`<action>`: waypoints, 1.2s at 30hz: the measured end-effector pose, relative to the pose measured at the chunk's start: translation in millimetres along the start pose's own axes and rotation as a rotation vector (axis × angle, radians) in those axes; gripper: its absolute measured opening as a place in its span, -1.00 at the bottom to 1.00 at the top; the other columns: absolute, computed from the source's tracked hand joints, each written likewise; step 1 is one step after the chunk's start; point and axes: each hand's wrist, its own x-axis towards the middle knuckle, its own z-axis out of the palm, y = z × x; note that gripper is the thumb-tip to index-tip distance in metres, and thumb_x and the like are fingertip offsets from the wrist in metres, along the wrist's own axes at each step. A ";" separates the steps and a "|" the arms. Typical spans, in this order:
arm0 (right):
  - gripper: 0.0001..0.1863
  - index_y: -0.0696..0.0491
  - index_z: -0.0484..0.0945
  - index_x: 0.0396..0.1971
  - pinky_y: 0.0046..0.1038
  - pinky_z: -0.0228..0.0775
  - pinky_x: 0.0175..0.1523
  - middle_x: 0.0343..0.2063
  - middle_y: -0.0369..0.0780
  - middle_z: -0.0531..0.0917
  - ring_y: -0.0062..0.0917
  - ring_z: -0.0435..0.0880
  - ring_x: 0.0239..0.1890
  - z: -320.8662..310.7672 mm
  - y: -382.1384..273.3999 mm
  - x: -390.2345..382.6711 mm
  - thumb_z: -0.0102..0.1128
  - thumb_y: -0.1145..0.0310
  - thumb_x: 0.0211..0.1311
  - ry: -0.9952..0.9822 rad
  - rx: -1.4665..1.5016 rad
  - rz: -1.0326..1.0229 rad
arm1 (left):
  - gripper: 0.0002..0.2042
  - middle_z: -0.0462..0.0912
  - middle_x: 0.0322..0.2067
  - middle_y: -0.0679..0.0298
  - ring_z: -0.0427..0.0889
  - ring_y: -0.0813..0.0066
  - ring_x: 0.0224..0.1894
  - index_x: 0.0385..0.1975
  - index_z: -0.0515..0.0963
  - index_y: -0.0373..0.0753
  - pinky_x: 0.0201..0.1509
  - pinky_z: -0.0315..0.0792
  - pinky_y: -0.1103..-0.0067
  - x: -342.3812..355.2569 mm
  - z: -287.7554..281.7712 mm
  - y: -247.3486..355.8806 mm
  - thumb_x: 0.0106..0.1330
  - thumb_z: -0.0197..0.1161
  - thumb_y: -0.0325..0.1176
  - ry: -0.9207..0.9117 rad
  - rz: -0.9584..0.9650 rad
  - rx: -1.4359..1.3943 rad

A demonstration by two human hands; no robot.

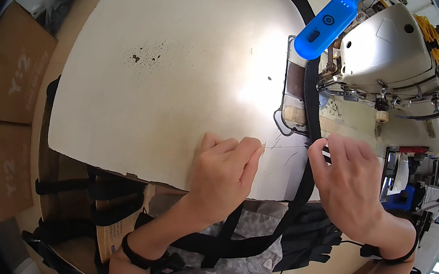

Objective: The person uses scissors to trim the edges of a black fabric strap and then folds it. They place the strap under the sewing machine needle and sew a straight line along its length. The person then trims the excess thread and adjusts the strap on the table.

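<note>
A long black webbing strap [311, 94] runs down past the sewing machine [386, 48], over the table's front edge and across my lap. My left hand [225, 168] is closed just above the tabletop, left of the strap, thumb and forefinger pinched. A faint thin line, like a thread, stretches from near its fingertips toward the strap; the pinch itself is hard to make out. My right hand [349, 182] is closed beside the strap's right edge around a small dark tool [327, 155], mostly hidden by the fingers, whose pointed end reaches the strap.
A bright blue device [327, 25] is fixed by the machine head above the strap. Loose thread bits lie on the white table [151, 111], with dark specks farther left. Cardboard boxes [15, 66] stand at the left. Black straps [112, 195] hang below the table's front edge.
</note>
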 end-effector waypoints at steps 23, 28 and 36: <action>-0.75 0.12 0.60 -0.31 -0.45 0.32 -0.45 -0.56 -0.21 0.52 -0.41 0.51 -0.57 35.8 12.1 -92.9 0.43 0.36 0.03 0.289 0.698 0.794 | -0.53 0.32 0.24 -0.03 0.12 0.02 0.40 0.09 0.45 -0.33 0.42 -0.08 0.01 -7.2 41.8 17.0 0.26 0.16 -0.17 -0.573 0.490 0.540; -0.75 0.13 0.58 -0.30 -0.44 0.35 -0.43 -0.54 -0.19 0.54 -0.39 0.51 -0.57 50.2 3.7 -107.8 0.41 0.37 0.05 0.306 0.764 0.804 | -0.52 0.23 0.32 0.09 0.02 0.08 0.44 0.26 0.34 -0.10 0.45 -0.21 0.02 -1.0 14.7 -9.8 0.38 0.02 -0.08 -0.525 0.353 0.570; -0.74 0.14 0.57 -0.22 -0.43 0.38 -0.37 -0.43 -0.16 0.59 -0.37 0.54 -0.51 91.9 13.8 -155.2 0.33 0.34 0.15 0.448 0.803 1.038 | -0.32 -0.09 0.42 -0.07 -0.16 -0.01 0.47 0.40 0.10 -0.13 0.46 -0.36 0.08 -33.0 -266.6 -141.6 0.43 -0.32 0.21 0.109 -0.862 1.022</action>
